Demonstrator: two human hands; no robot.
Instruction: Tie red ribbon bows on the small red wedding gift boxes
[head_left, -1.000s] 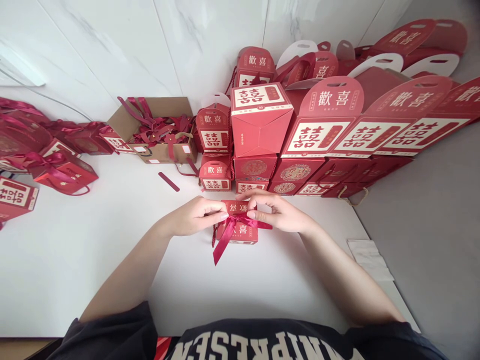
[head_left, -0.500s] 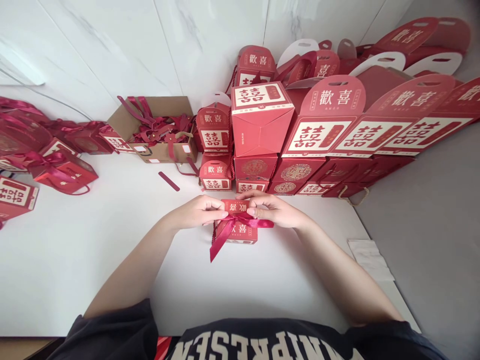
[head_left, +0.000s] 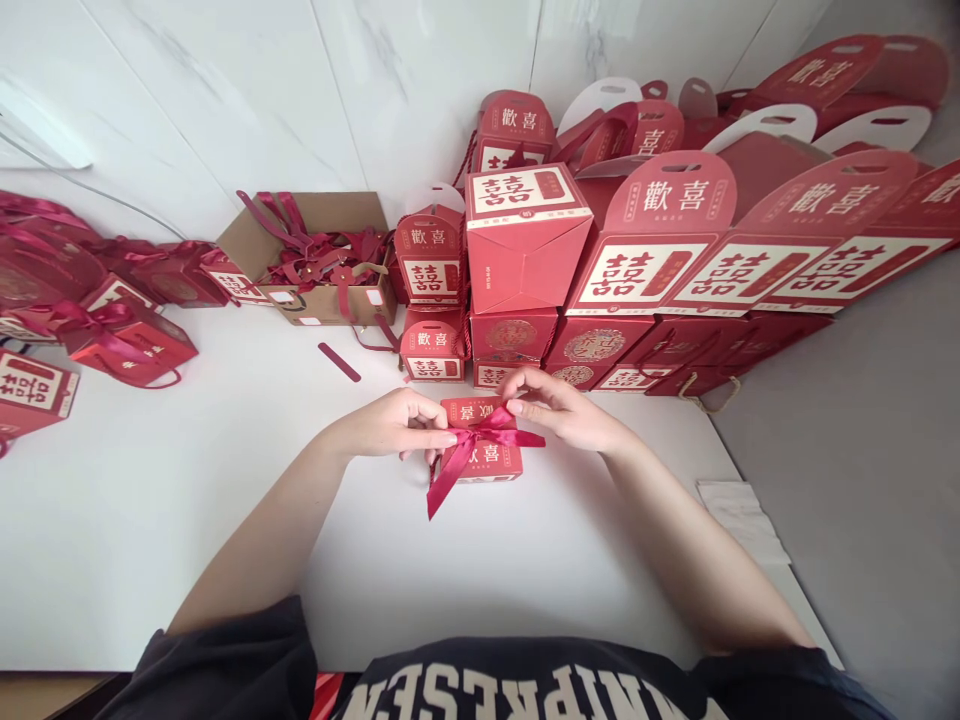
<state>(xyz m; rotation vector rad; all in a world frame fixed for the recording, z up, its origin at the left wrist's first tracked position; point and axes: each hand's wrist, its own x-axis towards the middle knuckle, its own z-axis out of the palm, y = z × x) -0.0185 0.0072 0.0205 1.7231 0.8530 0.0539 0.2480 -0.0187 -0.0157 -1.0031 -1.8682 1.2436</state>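
Note:
A small red gift box [head_left: 491,458] with cream lettering stands on the white table [head_left: 225,480] in front of me. A dark red ribbon [head_left: 459,462] is tied across its top, with one tail hanging down to the left. My left hand [head_left: 394,422] pinches the ribbon at the box's left side. Over the top right of the box, my right hand [head_left: 559,408] pinches the ribbon with its fingertips. Both hands are closed on the ribbon.
Stacks of red gift boxes [head_left: 525,240] line the wall behind, running off to the right. A brown carton [head_left: 319,255] of red ribbons and handles sits at back left. More ribboned boxes [head_left: 112,335] lie at far left. A loose red strip [head_left: 339,362] lies on the table.
The box and both hands have shifted slightly away from me. My right fingers have risen to the ribbon's upper right, and the ribbon's tail has swung a little.

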